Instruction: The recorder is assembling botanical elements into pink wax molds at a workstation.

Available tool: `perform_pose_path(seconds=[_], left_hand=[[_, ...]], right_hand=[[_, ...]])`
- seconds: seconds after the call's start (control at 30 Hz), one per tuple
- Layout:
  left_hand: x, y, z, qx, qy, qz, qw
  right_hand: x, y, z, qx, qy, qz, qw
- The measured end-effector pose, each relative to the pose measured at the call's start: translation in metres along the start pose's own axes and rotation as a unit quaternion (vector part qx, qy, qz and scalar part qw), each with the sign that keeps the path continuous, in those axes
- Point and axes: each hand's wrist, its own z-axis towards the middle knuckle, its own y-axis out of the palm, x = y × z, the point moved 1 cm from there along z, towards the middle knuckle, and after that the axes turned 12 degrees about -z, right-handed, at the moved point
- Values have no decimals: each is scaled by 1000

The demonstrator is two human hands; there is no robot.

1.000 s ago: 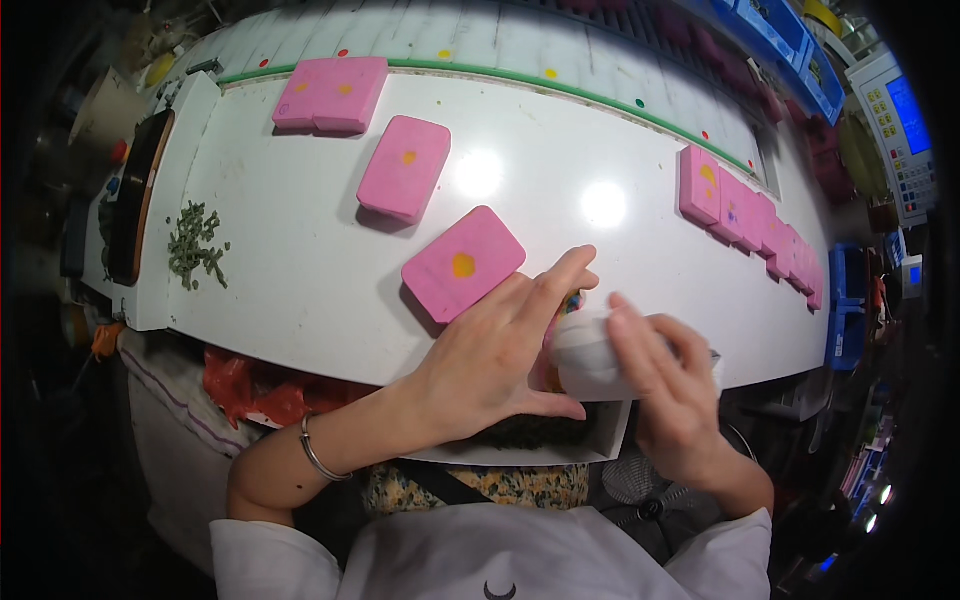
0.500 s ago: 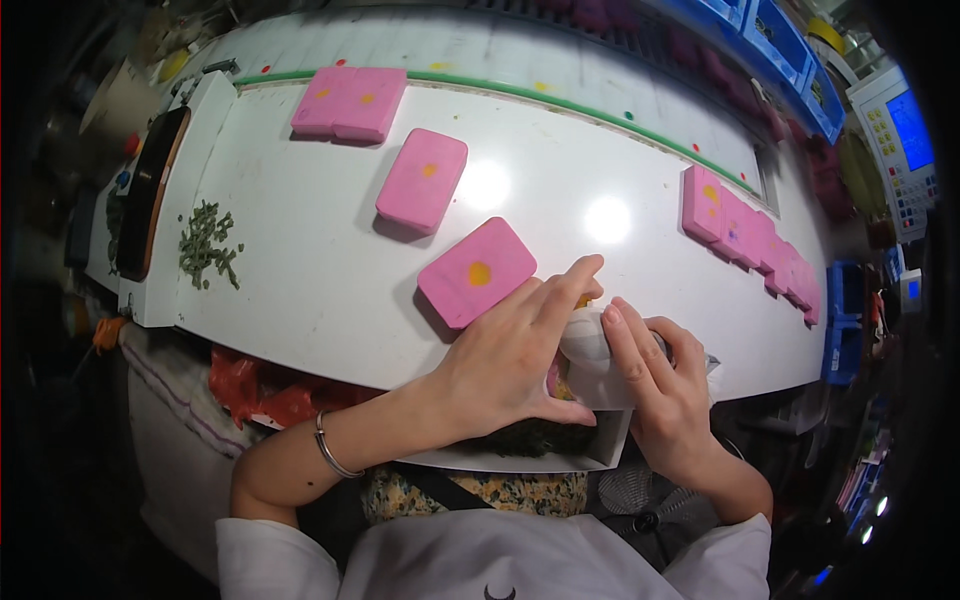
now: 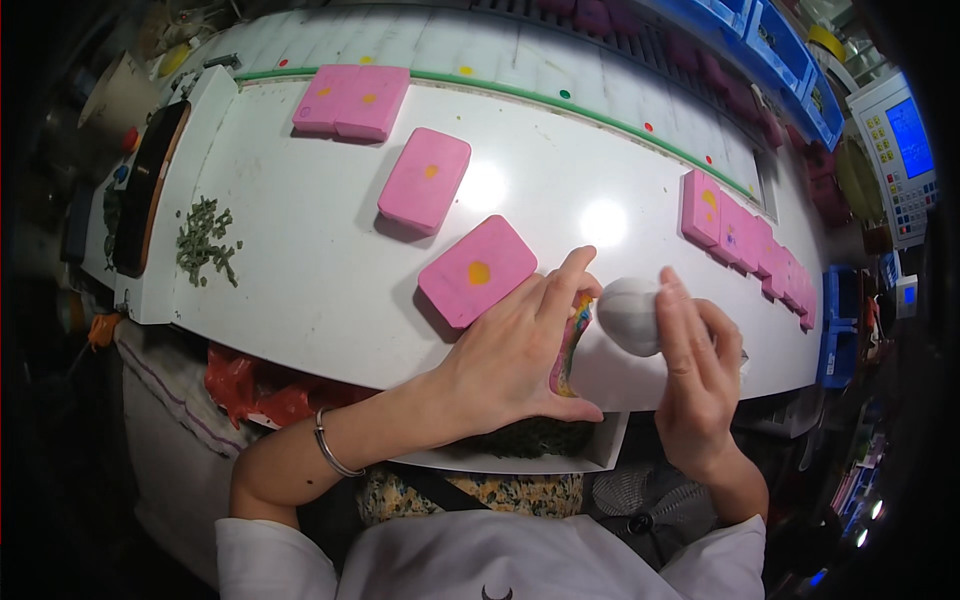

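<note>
My left hand (image 3: 510, 360) is curled round a multicoloured piece (image 3: 571, 350), with pink, yellow and green along its visible edge. The hand's back hides most of that piece. In my right hand (image 3: 697, 385) is a rounded grey-white object (image 3: 630, 317), held by the fingers a little to the right of the coloured piece and apart from it. Just beyond my left knuckles lies a pink block (image 3: 490, 270) with a yellow spot on top. Another pink block (image 3: 425, 182) rests farther off on the white table (image 3: 330, 250).
Two joined pink blocks (image 3: 350, 103) lie at the far left, and a row of pink blocks (image 3: 730, 235) lines the right side. Green clippings (image 3: 206, 242) are scattered at left. An open drawer (image 3: 612, 445) holds dark green matter below my hands. A control panel (image 3: 895, 150) stands at right.
My right hand has drawn the grey-white object away to the right, exposing more of the coloured edge. My left hand has hardly moved. The dotted belt at the back has shifted.
</note>
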Motion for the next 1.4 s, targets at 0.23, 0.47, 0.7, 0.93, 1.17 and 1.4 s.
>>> perform_pose_path(seconds=[0.23,0.47,0.7,0.93,1.17,1.4], left_hand=[[1,-1,1,-1,-14,12,1000],[1,1,1,-7,-2,3,1000],[3,0,-1,-9,-14,5,1000],[1,-1,-1,-9,-22,-17,1000],[0,-1,-3,-12,-3,18,1000],[3,-1,-5,-20,3,53,998]], right_hand=[[-3,5,0,-100,-42,-14,994],[-4,10,-10,-95,-15,2,995],[0,5,-6,-91,-2,25,996],[-1,4,-5,-81,-9,15,997],[-3,4,-4,-108,-7,41,993],[-12,5,-10,-117,3,33,993]])
